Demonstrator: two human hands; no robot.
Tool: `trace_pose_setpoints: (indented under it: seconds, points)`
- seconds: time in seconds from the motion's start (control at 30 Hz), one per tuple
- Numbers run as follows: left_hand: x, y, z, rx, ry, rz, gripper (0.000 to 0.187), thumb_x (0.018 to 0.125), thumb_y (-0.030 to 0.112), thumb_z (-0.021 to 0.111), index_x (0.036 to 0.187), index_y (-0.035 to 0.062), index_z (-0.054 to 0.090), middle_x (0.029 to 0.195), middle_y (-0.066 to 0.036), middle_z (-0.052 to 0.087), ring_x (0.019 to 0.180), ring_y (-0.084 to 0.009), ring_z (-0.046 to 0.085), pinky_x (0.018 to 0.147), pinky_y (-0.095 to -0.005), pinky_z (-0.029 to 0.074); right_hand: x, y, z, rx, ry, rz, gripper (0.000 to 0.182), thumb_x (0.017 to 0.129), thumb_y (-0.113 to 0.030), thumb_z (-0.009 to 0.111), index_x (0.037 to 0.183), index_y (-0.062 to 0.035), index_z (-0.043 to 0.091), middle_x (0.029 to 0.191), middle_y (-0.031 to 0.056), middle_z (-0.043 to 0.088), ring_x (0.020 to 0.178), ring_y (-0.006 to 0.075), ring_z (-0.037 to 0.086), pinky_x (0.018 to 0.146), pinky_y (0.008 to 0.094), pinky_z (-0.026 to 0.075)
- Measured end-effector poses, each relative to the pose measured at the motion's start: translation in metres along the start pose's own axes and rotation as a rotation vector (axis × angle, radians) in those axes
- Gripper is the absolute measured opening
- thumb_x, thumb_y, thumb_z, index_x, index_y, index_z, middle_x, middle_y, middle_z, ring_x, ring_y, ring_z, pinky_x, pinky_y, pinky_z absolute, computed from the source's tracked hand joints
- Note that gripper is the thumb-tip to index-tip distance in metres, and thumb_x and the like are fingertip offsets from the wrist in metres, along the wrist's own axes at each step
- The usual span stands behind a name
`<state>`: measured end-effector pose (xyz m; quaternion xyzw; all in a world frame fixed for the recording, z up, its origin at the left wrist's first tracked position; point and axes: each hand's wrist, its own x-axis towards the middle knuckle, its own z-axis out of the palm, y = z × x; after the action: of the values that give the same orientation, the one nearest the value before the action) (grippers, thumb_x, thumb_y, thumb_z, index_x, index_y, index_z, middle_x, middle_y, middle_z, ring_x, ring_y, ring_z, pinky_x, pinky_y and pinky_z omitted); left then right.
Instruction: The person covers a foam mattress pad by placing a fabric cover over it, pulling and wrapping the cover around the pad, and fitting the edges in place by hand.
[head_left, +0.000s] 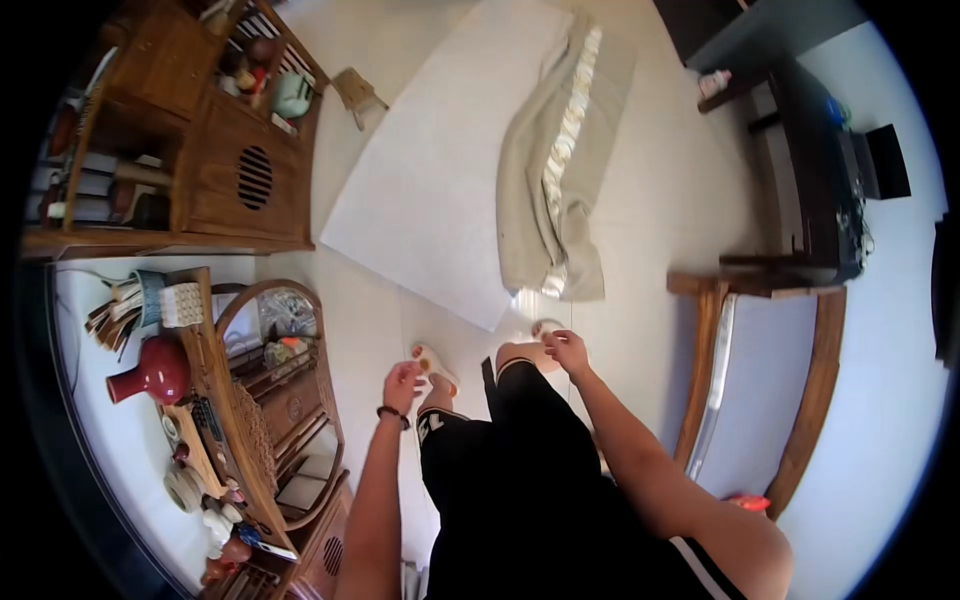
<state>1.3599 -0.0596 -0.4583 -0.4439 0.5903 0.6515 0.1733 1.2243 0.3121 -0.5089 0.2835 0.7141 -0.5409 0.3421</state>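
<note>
So this is a straight-down head view of a person standing on a pale tiled floor, black shorts filling the bottom middle of the shot. Both hands hang out in front at about knee level and neither one has hold of anything. The left hand (403,383) has its fingers loosely curled, with a dark bead bracelet at the wrist; the right hand (566,350) is half curled too, thumb and fingers close together but nothing visible between them, as far as I can tell at this size. The thing they're closest to is the beige cloth (553,170), a long folded piece with a shiny pale stripe down it, lying across a white sheet (420,190) spread flat on the floor. Its near end sits just past the person's slippers (436,362), so it's ahead of and below both hands, nearer the right hand than the left, and clearly not touched by either. My read is this is the approach bit: standing at the foot of the cloth with empty hands, nothing picked up yet. Getting hold of it would call for bending or crouching a fair way and reaching forward, probably for that near edge. Off to the left there's a wooden cabinet (215,150) and a shelf with a red vase (155,372).
</note>
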Motion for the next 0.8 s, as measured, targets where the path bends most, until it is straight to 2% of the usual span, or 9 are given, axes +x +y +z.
trace_pose_setpoints:
  seconds: [0.1, 0.27, 0.47, 0.57, 0.6, 0.63, 0.7, 0.73, 0.8]
  points:
    - [0.025, -0.006, -0.031, 0.158, 0.060, -0.125, 0.029, 0.098, 0.034, 0.060, 0.117, 0.0109, 0.059, 0.106, -0.007, 0.067, 0.087, -0.0171, 0.066, 0.070, -0.0325, 0.053, -0.021, 0.051, 0.021, 0.021, 0.090, 0.058, 0.038, 0.090, -0.029, 0.069, 0.106, 0.0056, 0.066, 0.088, 0.0144, 0.072, 0.075, 0.0199, 0.072, 0.068, 0.0305, 0.056]
    - [0.093, -0.041, 0.001, 0.243, -0.166, -0.059, 0.030, 0.098, 0.035, 0.060, 0.113, 0.0091, 0.058, 0.098, -0.004, 0.067, 0.084, -0.0139, 0.066, 0.068, -0.0285, 0.052, 0.018, 0.111, 0.064, -0.097, 0.108, 0.045, 0.035, 0.092, -0.025, 0.067, 0.108, 0.0062, 0.067, 0.092, 0.0123, 0.072, 0.079, 0.0167, 0.070, 0.070, 0.0284, 0.055]
    - [0.281, -0.197, 0.065, -0.018, -0.201, -0.256, 0.026, 0.096, 0.030, 0.064, 0.105, 0.0056, 0.061, 0.087, -0.003, 0.063, 0.074, -0.0103, 0.059, 0.061, -0.0258, 0.049, 0.202, 0.228, 0.129, -0.515, 0.095, -0.178, 0.041, 0.090, -0.043, 0.065, 0.101, -0.0048, 0.072, 0.092, 0.0156, 0.072, 0.087, 0.0307, 0.070, 0.078, 0.0389, 0.053]
    - [0.373, -0.271, 0.103, -0.148, 0.013, -0.464, 0.032, 0.091, 0.029, 0.070, 0.108, 0.0041, 0.058, 0.085, -0.002, 0.059, 0.074, -0.0118, 0.058, 0.059, -0.0265, 0.049, 0.323, 0.292, 0.138, -0.514, 0.133, -0.070, 0.043, 0.088, -0.046, 0.067, 0.097, -0.0044, 0.073, 0.080, 0.0086, 0.072, 0.077, 0.0209, 0.069, 0.073, 0.0358, 0.053]
    - [0.410, -0.300, 0.106, -0.133, -0.003, -0.491, 0.043, 0.090, 0.033, 0.070, 0.118, 0.0047, 0.054, 0.102, -0.007, 0.058, 0.093, -0.0181, 0.059, 0.076, -0.0333, 0.049, 0.358, 0.301, 0.140, -0.617, 0.145, -0.108, 0.044, 0.088, -0.046, 0.069, 0.098, -0.0037, 0.073, 0.080, 0.0074, 0.072, 0.075, 0.0164, 0.067, 0.071, 0.0333, 0.053]
    - [0.442, -0.330, 0.109, -0.114, -0.020, -0.519, 0.055, 0.089, 0.038, 0.071, 0.127, 0.0053, 0.049, 0.120, -0.012, 0.057, 0.111, -0.0244, 0.059, 0.093, -0.0401, 0.050, 0.393, 0.313, 0.142, -0.588, 0.132, -0.102, 0.048, 0.087, -0.046, 0.070, 0.104, -0.0011, 0.070, 0.078, 0.0068, 0.071, 0.073, 0.0158, 0.066, 0.070, 0.0322, 0.053]
    - [0.490, -0.361, 0.127, -0.140, 0.068, -0.545, 0.060, 0.088, 0.039, 0.073, 0.129, 0.0045, 0.047, 0.122, -0.013, 0.057, 0.114, -0.0247, 0.057, 0.099, -0.0426, 0.047, 0.466, 0.331, 0.149, -0.561, 0.093, 0.004, 0.065, 0.084, -0.045, 0.075, 0.124, 0.0036, 0.059, 0.081, 0.0068, 0.068, 0.073, 0.0170, 0.065, 0.069, 0.0319, 0.053]
    - [0.513, -0.373, 0.133, -0.138, 0.068, -0.560, 0.060, 0.088, 0.039, 0.073, 0.129, 0.0045, 0.047, 0.122, -0.013, 0.057, 0.114, -0.0247, 0.057, 0.099, -0.0426, 0.047, 0.500, 0.343, 0.153, -0.387, 0.104, 0.103, 0.081, 0.082, -0.043, 0.077, 0.140, 0.0028, 0.043, 0.097, 0.0088, 0.068, 0.081, 0.0191, 0.065, 0.074, 0.0357, 0.054]
    - [0.554, -0.393, 0.143, -0.256, 0.099, -0.518, 0.064, 0.086, 0.041, 0.075, 0.132, 0.0058, 0.046, 0.124, -0.013, 0.055, 0.114, -0.0253, 0.056, 0.100, -0.0463, 0.046, 0.509, 0.304, 0.167, -0.087, 0.067, 0.219, 0.089, 0.077, -0.040, 0.083, 0.140, -0.0004, 0.034, 0.116, 0.0135, 0.061, 0.104, 0.0235, 0.060, 0.086, 0.0434, 0.051]
